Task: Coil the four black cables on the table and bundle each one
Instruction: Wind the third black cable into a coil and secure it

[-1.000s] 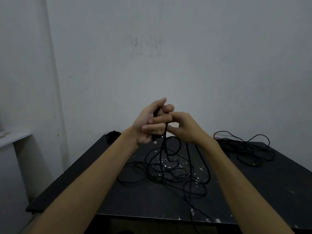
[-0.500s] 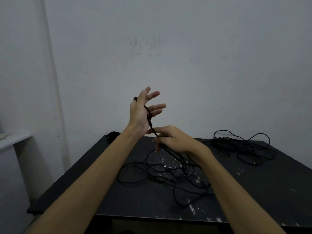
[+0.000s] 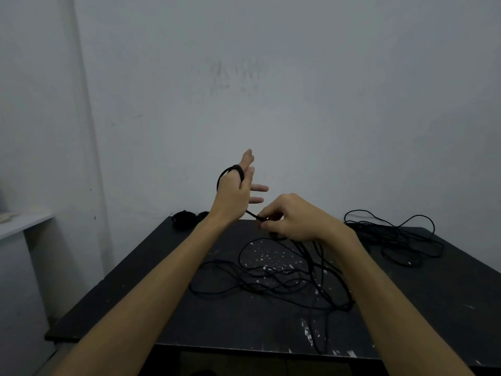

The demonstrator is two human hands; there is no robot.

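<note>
A loose black cable (image 3: 273, 278) lies tangled on the middle of the black table (image 3: 189, 316). One end of it is looped around my left hand (image 3: 235, 191), which is raised upright with its fingers spread. My right hand (image 3: 292, 219) pinches the same cable just below the left wrist, and the strand runs taut between the two hands. A second uncoiled black cable (image 3: 393, 237) sprawls at the back right of the table. A coiled black bundle (image 3: 184, 218) sits at the back left corner, with another dark bundle (image 3: 202, 215) beside it, partly hidden by my left forearm.
A white wall stands right behind the table. A pale shelf (image 3: 24, 223) juts out at the far left. The table top has white paint chips near its middle and front edge.
My left hand opened from a closed grip and rose, and the cable now wraps around it. My right hand dropped lower, drawing the strand down toward the left wrist.
</note>
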